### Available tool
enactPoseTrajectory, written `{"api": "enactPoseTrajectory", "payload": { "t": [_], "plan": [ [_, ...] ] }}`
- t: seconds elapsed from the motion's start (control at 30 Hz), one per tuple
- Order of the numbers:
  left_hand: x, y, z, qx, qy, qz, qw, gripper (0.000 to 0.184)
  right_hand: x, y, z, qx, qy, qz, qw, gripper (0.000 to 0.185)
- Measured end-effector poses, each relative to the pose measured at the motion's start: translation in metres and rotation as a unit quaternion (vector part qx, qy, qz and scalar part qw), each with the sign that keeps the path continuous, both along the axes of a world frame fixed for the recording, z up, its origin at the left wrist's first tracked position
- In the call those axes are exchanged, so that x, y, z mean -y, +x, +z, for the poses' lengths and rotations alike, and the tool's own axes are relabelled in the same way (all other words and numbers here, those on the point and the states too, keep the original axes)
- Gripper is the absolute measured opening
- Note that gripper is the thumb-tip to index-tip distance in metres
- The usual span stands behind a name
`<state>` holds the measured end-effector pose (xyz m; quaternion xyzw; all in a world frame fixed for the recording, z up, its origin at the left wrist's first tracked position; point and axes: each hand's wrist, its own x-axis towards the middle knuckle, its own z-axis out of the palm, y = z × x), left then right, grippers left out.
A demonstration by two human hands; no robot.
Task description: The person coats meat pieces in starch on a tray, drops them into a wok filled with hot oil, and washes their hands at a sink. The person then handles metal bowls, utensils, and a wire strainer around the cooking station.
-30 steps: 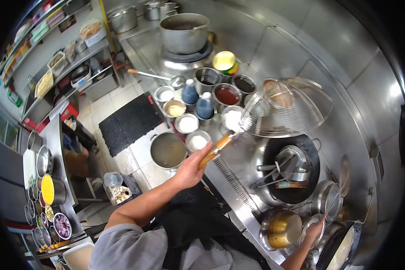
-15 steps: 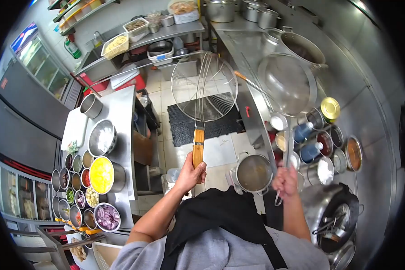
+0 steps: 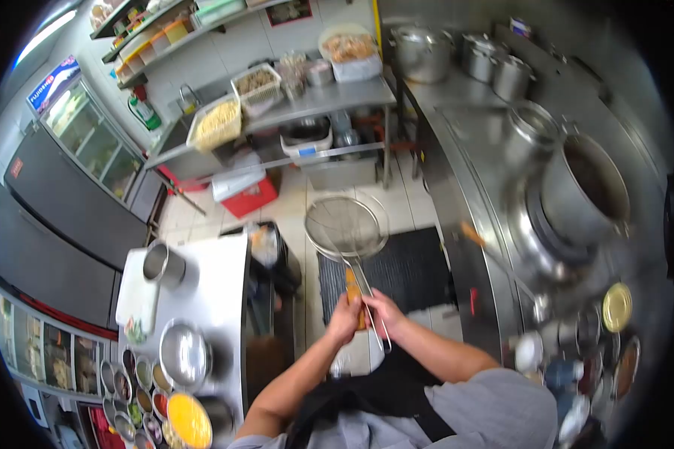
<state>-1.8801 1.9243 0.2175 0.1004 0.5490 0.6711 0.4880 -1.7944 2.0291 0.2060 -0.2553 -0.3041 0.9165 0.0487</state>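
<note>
Close together in front of the black apron, my hands hold two long-handled strainers. My left hand (image 3: 344,319) is wrapped round the wooden handle (image 3: 353,281) of the wide wire skimmer (image 3: 383,212). My right hand (image 3: 383,313) is closed on the metal handle of the round fine-mesh strainer (image 3: 343,226), whose looped end shows below the hand. The mesh strainer lies over the skimmer and hides much of it. Both strainer heads are above the floor, in line with the black mat.
On the left, a steel table (image 3: 221,299) bears a pot (image 3: 164,265), a bowl (image 3: 185,355) and several small containers. A large pot (image 3: 586,189) and a ladle (image 3: 509,274) are on the right counter. A black mat (image 3: 419,269) lies on the floor; a red cooler (image 3: 249,197) stands behind.
The view has swung left towards the back of the kitchen. My right hand has brought the mesh strainer from the right side over to the skimmer in my left hand.
</note>
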Motion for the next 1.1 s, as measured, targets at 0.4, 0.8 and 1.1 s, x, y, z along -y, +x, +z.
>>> {"api": "enactPoseTrajectory", "payload": {
  "t": [0.4,0.8,1.1],
  "plan": [
    [-0.256,-0.206,-0.051,-0.424,-0.126,-0.136,0.887,0.052,-0.294,-0.202,-0.023,0.065,-0.068,0.074,0.993,0.023],
    [-0.428,-0.747,-0.254,-0.286,-0.212,0.277,0.893,0.017,-0.406,-0.163,-0.112,0.430,0.021,0.104,0.896,0.021],
    [-0.574,-0.965,-0.352,-0.368,-0.469,0.281,0.752,0.049,-0.360,-0.196,-0.088,0.584,-0.095,-0.083,0.802,0.037]
  ]
}}
